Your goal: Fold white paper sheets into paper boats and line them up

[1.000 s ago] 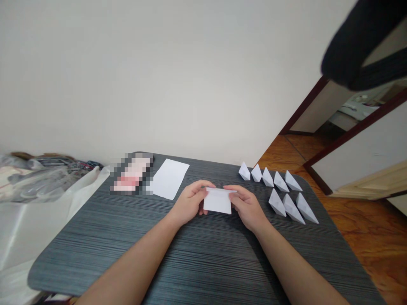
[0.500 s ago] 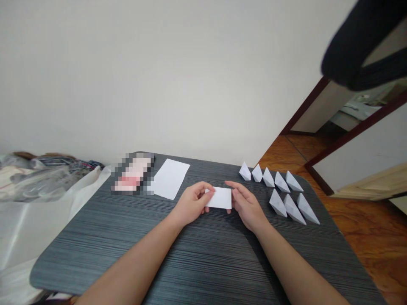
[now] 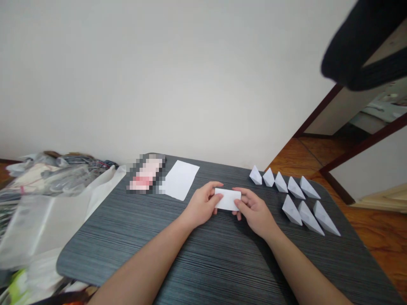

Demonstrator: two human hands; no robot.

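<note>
Between my two hands is a small white rectangle of folded paper [image 3: 227,199], held just above the dark table [image 3: 133,237]. My left hand [image 3: 203,205] pinches its left end, thumb on the front face and fingers behind. At the right end, my right hand [image 3: 254,211] grips it the same way, thumb on the lower corner. A flat white sheet of paper [image 3: 182,180] lies beyond my left hand. To the right of my right hand stand several pointed folded paper shapes [image 3: 291,210] in two rows.
A blurred-out pinkish oblong thing [image 3: 146,173] lies at the table's back left. Plastic bags and fabric [image 3: 60,182] are heaped left of the table. A pale wall [image 3: 197,84] rises behind it. A dark strap-like shape [image 3: 356,51] blocks the upper right.
My right thumb has come down onto the front of the folded paper, and the right fingers have closed on its end. The whole view has shifted, so things sit further right.
</note>
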